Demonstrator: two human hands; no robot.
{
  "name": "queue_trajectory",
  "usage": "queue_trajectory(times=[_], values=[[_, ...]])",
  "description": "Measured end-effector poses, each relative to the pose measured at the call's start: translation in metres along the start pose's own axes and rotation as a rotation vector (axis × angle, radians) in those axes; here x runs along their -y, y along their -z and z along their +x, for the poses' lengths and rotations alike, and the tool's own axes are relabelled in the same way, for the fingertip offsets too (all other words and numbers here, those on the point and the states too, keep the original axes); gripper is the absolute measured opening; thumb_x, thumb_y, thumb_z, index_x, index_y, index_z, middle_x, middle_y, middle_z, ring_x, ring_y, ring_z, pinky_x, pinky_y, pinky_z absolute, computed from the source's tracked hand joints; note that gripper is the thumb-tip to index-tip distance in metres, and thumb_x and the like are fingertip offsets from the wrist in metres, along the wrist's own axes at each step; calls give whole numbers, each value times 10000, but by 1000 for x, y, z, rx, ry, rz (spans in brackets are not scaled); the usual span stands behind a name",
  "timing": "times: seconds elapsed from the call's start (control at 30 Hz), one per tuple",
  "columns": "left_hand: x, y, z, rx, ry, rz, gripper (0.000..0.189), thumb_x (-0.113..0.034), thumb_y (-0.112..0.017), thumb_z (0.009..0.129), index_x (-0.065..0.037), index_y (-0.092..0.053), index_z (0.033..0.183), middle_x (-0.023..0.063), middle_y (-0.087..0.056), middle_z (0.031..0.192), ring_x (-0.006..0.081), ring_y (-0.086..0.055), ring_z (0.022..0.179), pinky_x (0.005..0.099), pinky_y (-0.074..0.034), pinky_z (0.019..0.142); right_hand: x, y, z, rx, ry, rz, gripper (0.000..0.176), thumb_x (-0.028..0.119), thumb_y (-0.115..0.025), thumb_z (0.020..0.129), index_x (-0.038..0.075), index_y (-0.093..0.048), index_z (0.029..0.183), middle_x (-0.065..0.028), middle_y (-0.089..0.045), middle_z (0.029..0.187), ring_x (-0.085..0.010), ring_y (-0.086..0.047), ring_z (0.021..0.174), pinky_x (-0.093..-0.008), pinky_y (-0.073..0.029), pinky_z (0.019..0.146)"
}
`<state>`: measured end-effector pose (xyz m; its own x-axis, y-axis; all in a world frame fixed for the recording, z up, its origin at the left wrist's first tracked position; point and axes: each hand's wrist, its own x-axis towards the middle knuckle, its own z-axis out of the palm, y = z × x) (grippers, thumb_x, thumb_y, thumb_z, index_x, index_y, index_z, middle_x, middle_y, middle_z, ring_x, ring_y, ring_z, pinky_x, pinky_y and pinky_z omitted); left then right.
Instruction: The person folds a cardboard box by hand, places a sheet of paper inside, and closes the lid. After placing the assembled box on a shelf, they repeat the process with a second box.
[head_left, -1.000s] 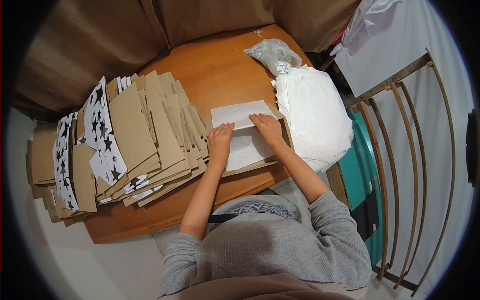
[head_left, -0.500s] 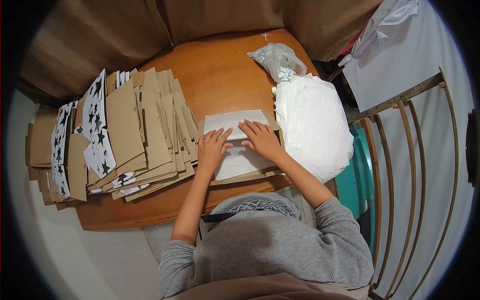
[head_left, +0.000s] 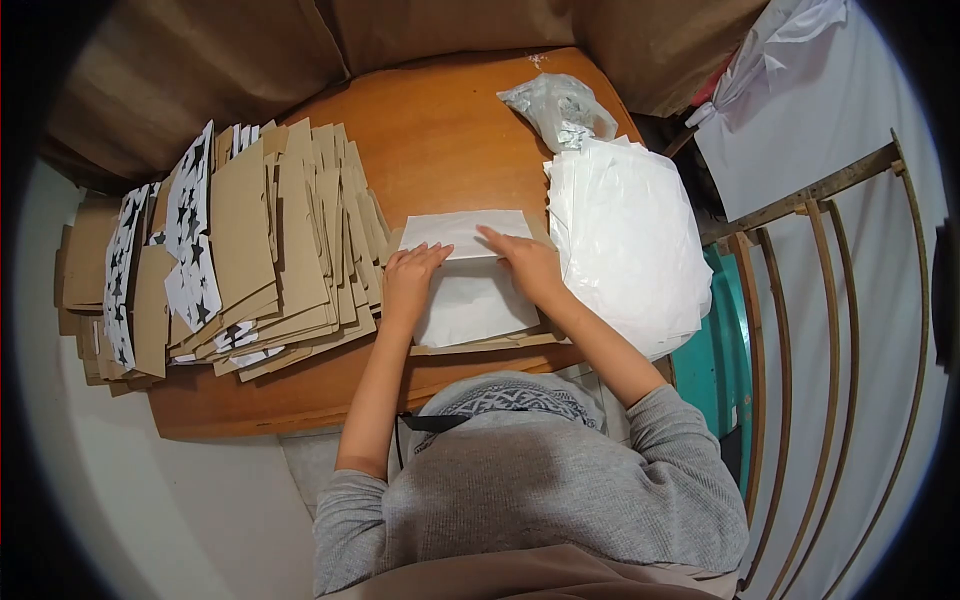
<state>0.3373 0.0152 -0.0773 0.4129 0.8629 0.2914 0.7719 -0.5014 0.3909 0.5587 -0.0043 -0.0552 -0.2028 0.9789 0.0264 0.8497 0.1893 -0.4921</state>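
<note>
Our left hand and right hand lie flat and spread, gripping nothing, on the white sheet atop a cardboard piece at the worktop's near edge. Pressing evenly outward should, we judge, keep it smooth and square.

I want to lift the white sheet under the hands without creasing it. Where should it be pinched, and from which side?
Probably the far left corner of the white sheet, approached from the far side. The sheet lies flat on a brown card, the left hand and right hand press its middle, and the white stack crowds its right edge; that corner lies bare.
</note>
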Motion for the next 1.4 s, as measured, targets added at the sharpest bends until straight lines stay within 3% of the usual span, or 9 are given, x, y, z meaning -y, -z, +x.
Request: queue_trajectory(times=[0.2,0.43,0.5,0.6,0.63,0.83,1.07,1.33,1.4], values=[[7,5,14,104,39,-112,332,-46,-570,788,-141,-671,1090,99,-691,1001,261,-650,973,394,-442,848,-14,-20,9,-230,188,-200,451,24,-577,763,127,-552,1201,-79,-634,996,-271,-591,979,-384,-469,832],[7,-1,7,-38,-36,-98,341,1,-632,724,-94,-663,1050,100,-690,956,252,-652,912,383,-442,779,11,2,-14,-342,274,-81,335,47,-583,769,94,-561,1100,-111,-607,1044,-290,-578,1002,-393,-464,848],[5,0,5,-43,-26,-112,341,5,-626,729,-93,-661,1054,98,-689,970,257,-643,929,384,-432,790,19,8,-27,-6,127,15,193,59,-541,811,40,-548,1004,-159,-619,980,-319,-620,919,-396,-511,771],[2,0,5,-37,3,-118,349,7,-622,743,-99,-655,1074,89,-684,1011,268,-621,952,387,-413,820,7,-16,-40,173,-153,-243,123,29,-533,813,-1,-534,933,-193,-622,870,-339,-653,783,-394,-544,659],[2,-1,5,-34,21,-125,352,4,-625,749,-101,-652,1084,85,-682,1024,271,-613,957,388,-411,827,3,-23,-44,95,-116,-301,140,10,-537,799,-23,-517,934,-187,-616,766,-326,-660,675,-378,-555,606],[2,-6,4,-41,43,-106,360,-8,-637,759,-109,-646,1104,81,-674,1064,275,-595,981,387,-401,860,8,-48,-39,189,-359,-290,285,29,-481,861,-18,-420,1135,-259,-581,940,-404,-645,771,-449,-546,618],[2,-2,5,-24,38,-107,362,-27,-635,777,-126,-634,1125,74,-660,1109,269,-573,1011,380,-387,889,7,-49,-43,219,-363,-277,282,55,-483,871,-10,-403,1134,-262,-582,947,-422,-643,802,-447,-553,654],[4,-9,4,10,24,-11,469,-59,-654,764,-173,-579,1212,56,-615,1201,260,-533,1089,391,-335,924,5,-51,-29,737,-414,-269,572,272,-690,731,-9,-446,1166,-200,-657,1011,-335,-651,948,-443,-525,769],[4,-10,3,5,14,18,467,-65,-654,767,-173,-575,1214,56,-614,1202,260,-534,1094,390,-338,919,11,-50,-28,747,-406,-295,568,313,-700,729,4,-488,1156,-178,-664,1023,-324,-649,967,-428,-524,781]])
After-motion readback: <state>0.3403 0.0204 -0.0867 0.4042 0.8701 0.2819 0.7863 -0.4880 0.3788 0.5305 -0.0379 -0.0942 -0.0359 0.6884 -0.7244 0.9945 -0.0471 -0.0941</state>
